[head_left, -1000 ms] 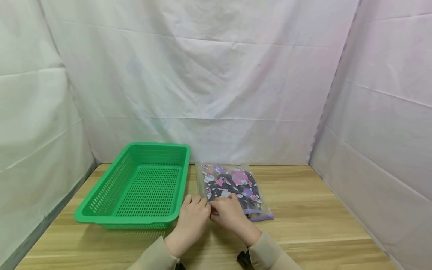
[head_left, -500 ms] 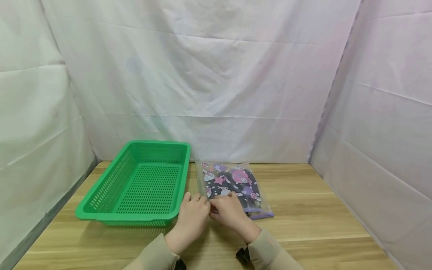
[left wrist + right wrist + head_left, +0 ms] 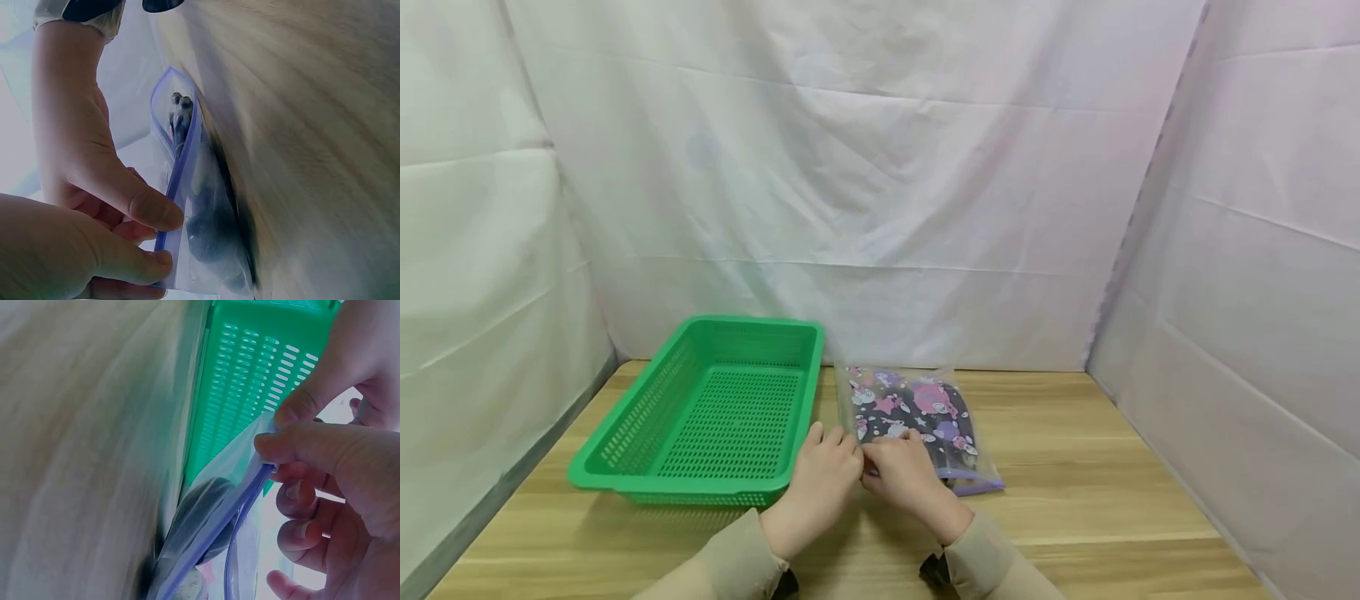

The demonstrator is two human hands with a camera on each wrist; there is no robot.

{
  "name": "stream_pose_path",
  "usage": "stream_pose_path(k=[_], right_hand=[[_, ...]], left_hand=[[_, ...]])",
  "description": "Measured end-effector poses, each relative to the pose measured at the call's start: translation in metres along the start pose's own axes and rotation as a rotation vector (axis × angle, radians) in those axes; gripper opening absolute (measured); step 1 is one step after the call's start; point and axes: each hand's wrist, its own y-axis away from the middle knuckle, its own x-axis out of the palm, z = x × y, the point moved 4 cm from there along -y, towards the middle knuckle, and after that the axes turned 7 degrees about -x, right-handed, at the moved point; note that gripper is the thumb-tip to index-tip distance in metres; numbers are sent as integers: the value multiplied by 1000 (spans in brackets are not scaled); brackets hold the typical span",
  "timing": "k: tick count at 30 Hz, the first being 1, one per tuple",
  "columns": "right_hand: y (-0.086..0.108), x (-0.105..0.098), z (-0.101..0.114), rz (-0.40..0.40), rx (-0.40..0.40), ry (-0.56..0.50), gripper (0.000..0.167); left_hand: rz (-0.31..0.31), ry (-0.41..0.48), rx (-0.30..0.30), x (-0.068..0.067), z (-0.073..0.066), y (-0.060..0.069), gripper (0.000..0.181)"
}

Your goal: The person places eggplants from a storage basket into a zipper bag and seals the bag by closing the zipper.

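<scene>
A clear zip bag (image 3: 988,458) with a purple zip edge lies on the table, its zip side toward me. Inside is a dark folded item (image 3: 917,408) printed with pink, purple and white cartoon figures; its kind is unclear. My left hand (image 3: 823,471) pinches the bag's near left corner, as the left wrist view also shows. Right beside it, my right hand (image 3: 906,475) pinches the purple zip strip (image 3: 247,494) between thumb and fingers. Farther along, toward the right, the bag's mouth gapes apart in the left wrist view. My fingers hide part of the zip.
A green plastic basket (image 3: 808,400) with slotted walls stands close on the left, near my left hand. The wooden table (image 3: 1075,483) extends to the right of the bag. White cloth (image 3: 880,183) hangs at the back and on both sides.
Both hands and the bag's near edge have shifted very slightly left. Their pinching hold looks the same, and the basket stays in place.
</scene>
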Motion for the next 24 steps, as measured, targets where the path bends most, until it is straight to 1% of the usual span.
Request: stream_pose_path(k=[5,7,11,14,19,24], right_hand=[[-2,0,0,18,-6,11,30],[-3,1,0,20,4,11,28],[-5,0,-1,-2,20,-7,27],[-8,0,0,-3,18,-11,29],[-9,-1,3,11,-11,48,29],[-8,-2,4,-15,-39,90,28]], left_hand=[[5,-28,14,-1,2,1,15],[3,-33,20,-1,3,1,14],[-27,-33,30,0,4,0,16],[-44,-33,31,0,5,-1,16],[-28,-34,33,0,5,0,15],[3,-31,30,1,6,0,14]])
